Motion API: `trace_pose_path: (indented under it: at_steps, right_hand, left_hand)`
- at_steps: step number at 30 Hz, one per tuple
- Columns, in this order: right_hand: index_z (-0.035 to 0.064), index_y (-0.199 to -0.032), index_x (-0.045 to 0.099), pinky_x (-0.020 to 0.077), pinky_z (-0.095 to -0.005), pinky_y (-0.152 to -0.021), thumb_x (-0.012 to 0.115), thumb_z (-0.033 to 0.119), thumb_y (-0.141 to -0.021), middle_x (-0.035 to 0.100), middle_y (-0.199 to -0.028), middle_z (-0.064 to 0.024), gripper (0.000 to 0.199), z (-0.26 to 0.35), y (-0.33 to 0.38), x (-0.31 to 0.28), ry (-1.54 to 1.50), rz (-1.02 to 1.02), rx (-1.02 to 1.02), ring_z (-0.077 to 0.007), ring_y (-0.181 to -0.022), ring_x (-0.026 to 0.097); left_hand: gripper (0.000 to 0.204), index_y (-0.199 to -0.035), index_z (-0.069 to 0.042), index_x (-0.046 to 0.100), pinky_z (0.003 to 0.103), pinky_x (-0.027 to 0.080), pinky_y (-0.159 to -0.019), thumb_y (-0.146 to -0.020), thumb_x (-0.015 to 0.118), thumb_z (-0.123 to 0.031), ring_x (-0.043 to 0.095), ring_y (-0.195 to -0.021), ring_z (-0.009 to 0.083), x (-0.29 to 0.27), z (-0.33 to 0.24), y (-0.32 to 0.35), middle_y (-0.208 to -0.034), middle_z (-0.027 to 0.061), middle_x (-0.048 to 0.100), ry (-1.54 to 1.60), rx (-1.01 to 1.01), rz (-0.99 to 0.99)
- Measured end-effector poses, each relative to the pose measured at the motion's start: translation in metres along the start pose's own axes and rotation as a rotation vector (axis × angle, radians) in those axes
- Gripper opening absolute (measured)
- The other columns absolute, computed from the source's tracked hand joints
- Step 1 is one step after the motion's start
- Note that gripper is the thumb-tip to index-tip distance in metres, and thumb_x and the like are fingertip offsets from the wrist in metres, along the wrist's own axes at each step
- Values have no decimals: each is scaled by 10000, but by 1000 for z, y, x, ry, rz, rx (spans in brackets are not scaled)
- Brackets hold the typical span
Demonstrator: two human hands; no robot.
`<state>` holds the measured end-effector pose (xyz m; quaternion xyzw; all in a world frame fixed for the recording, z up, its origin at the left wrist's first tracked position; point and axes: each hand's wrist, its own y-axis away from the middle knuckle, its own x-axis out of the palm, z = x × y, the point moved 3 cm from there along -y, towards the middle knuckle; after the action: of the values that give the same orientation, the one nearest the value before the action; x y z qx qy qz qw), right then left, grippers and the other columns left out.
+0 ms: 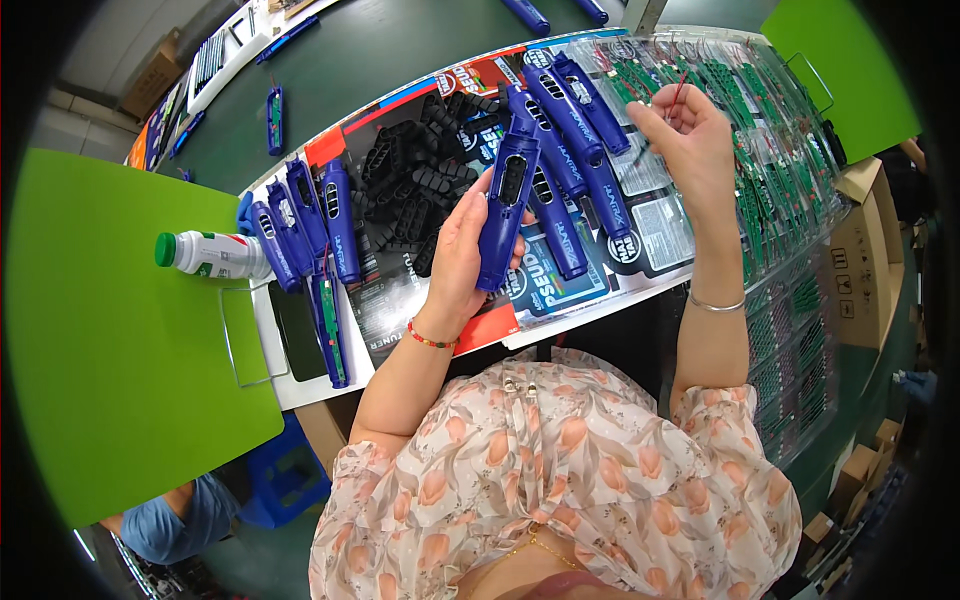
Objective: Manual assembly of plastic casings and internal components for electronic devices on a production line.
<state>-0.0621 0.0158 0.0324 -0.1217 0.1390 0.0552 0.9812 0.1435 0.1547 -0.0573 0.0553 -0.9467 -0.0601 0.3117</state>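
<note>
My left hand (462, 245) is wrapped round a blue plastic housing (508, 205), held upright in front of me with a black insert in its oval opening. Raised over the right side of the table, my right hand (690, 140) has its fingers curled in a pinch. A thin red wire (678, 92) sticks up from those fingers; whatever else they hold is hidden. Close to the left hand lie several more blue housings (567, 130) and a heap of black plastic inserts (405, 165). Right of my right hand, green circuit boards (755, 165) with wires fill clear trays.
At the left, more blue housings (342, 225) lie near one with a green board (328, 318) in it. A white bottle (215, 253) with a green cap lies by a green panel (130, 340). Another green panel (850, 80) stands far right, above a cardboard box (868, 265).
</note>
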Motion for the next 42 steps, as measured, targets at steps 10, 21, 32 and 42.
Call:
trace_pose_path:
  at_steps: [10, 21, 32, 42]
  right_hand:
    - [-18, -1030, 696, 497, -205, -689, 703, 44, -848, 695, -871, -38, 193, 35, 11, -32, -38, -205, -271, -77, -776, 619]
    - [-49, -972, 679, 574, -219, -661, 716, 1, -841, 694, -883, -75, 144, 17, 56, 57, -462, 79, 0, -101, -783, 668]
    - [-31, -937, 693, 554, -212, -641, 722, 54, -848, 701, -858, -62, 126, 5, 52, 69, -415, 195, 52, -85, -749, 659]
    - [-28, -926, 695, 543, -198, -647, 719, 62, -850, 696, -821, -59, 120, 1, 45, 76, -469, 215, 99, -82, -734, 650]
  left_hand:
    - [529, -1517, -100, 263, 276, 535, -631, -1034, 414, -255, 619, -741, 163, -4, 1, -2, -1013, 171, 625, 93, -17, -9]
    - [529, -1523, -139, 256, 307, 543, -687, -1033, 429, -239, 625, -839, 193, 3, -3, 2, -1161, 128, 595, 140, -57, 23]
    - [477, -1487, -143, 362, 258, 533, -660, -1024, 466, -193, 629, -784, 124, 3, -1, 2, -1011, 72, 652, 153, -50, 67]
    - [486, -1486, -136, 366, 245, 521, -681, -1020, 481, -211, 620, -794, 107, 3, 1, 1, -1044, 91, 655, 96, -28, 116]
